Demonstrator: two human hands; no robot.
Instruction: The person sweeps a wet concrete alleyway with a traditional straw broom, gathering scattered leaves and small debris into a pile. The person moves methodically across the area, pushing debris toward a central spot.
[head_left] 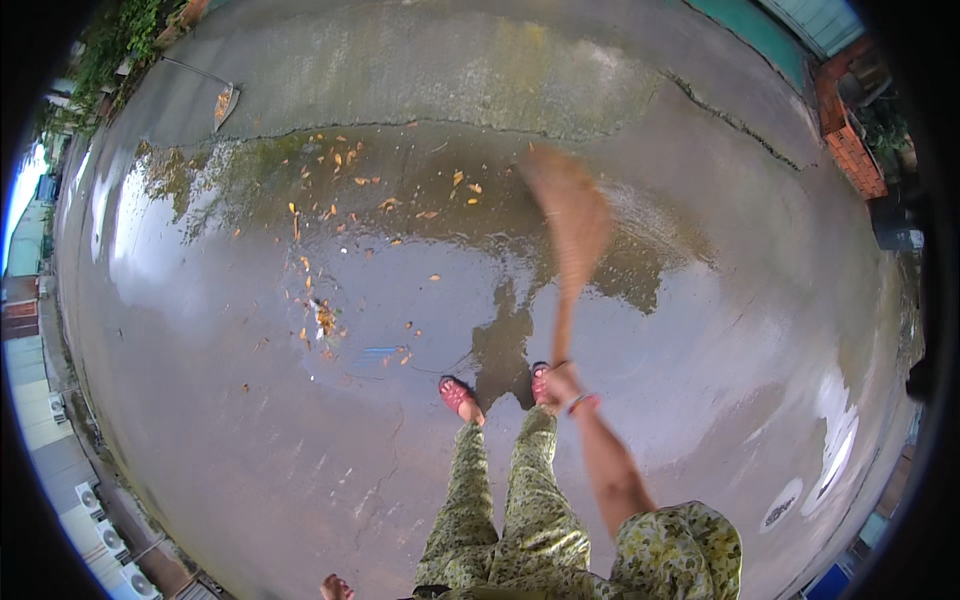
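Observation:
My right hand is closed round the handle of a brown straw broom, just above my right foot. The broom stretches forward, its fanned bristles smeared by motion over the wet ground. My left hand shows only in part at the lower edge, its fingers curled; whether anything is in them I cannot make out. Fallen yellow and orange leaves lie scattered in the shallow water left of the broom. A small clump of leaves and litter sits nearer, ahead and left of my feet.
A long-handled dustpan with leaves in it lies at the far left. A cracked concrete edge crosses beyond the puddle. Brick planter walls stand far right, and buildings with outdoor fan units line the left. My red sandals stand in the wet.

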